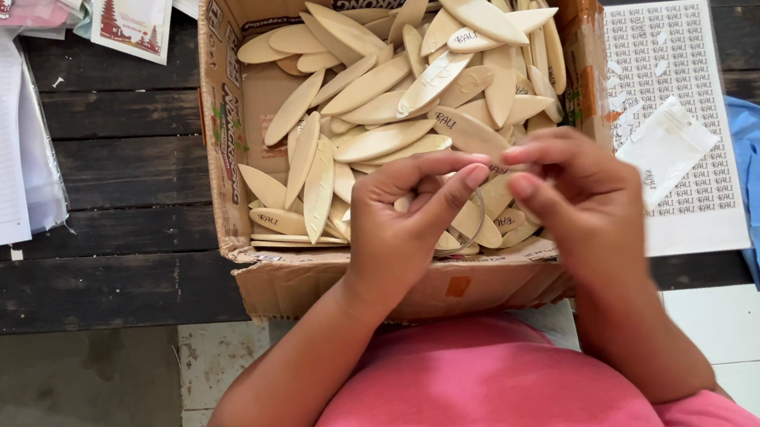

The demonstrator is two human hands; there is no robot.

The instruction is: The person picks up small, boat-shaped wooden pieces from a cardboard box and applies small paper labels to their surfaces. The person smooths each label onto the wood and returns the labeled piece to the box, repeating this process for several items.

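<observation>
1. Left hand (401,230): I see the thumb and forefinger pinched on a thin metal ring (474,232), which hangs just below the fingertips, over the near edge of the cardboard box (229,116).
2. Right hand (575,193): fingers curled, tips meeting the left fingertips; I cannot tell whether they grip the ring too.
3. Ring: I judge it light, stiff, springy, slippery; best held at the rim between two fingertips.
4. Wooden pieces (381,138): flat leaf-shaped slips, heaped in the box beyond the fingers; likely light, rigid, thin enough to snap; take by the edges.
5. Printed sheet (670,108): beside the right fingers, a small clear bag (665,150) on it.
</observation>
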